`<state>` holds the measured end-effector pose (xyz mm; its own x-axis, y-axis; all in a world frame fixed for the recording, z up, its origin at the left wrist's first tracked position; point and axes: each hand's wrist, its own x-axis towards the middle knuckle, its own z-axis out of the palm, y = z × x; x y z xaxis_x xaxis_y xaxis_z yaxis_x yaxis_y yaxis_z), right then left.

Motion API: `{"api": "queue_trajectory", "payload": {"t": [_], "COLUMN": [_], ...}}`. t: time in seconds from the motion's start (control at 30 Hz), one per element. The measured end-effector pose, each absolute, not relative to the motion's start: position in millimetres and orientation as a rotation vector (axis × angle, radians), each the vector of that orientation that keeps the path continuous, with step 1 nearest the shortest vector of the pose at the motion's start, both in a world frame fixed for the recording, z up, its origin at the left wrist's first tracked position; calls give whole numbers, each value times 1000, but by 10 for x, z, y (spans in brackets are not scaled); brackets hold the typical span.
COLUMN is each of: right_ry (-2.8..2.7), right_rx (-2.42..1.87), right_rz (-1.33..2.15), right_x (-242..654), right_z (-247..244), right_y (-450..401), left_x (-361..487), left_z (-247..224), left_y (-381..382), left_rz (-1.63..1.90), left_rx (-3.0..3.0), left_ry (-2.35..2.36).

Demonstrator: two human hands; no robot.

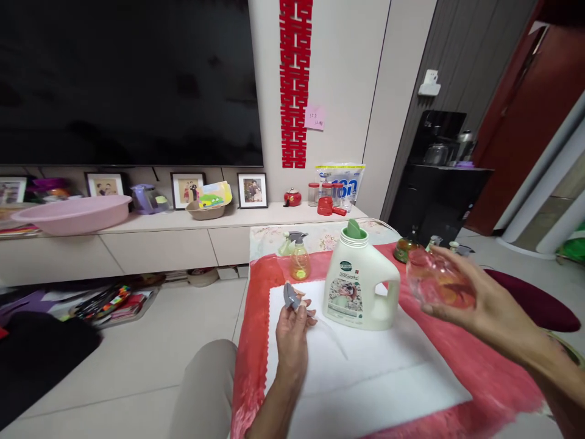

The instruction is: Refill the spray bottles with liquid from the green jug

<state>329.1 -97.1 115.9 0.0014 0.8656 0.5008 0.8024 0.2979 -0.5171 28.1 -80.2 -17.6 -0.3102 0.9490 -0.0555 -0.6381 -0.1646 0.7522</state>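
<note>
My left hand is closed around a grey spray nozzle, whose thin clear tube slants down over the white sheet. At the right, my right hand grips a clear rounded bottle, tilted on its side and slightly blurred. Between the hands a pale green detergent jug stands upright on the sheet, its neck uncapped with a green spout showing. Behind my left hand stands a spray bottle with yellow liquid and a grey nozzle.
A red cloth lies under the sheet. More bottles, one a green-brown round bottle, stand at the table's back right. Beyond is a low cabinet with a pink basin, photo frames and red-lidded jars. A dark red stool is at the right.
</note>
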Motion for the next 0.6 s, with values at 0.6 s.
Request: {"api": "queue_trajectory", "payload": {"t": [0.6], "right_ry": [-2231], "right_rx": [-1517], "right_rz": [-726], "right_x": [2848], "right_z": [1889], "right_y": [-271], "left_x": [203], "left_z": [-300], "left_y": [-828], "left_rz": [1524], "left_rx": [535], "left_ry": [747]}}
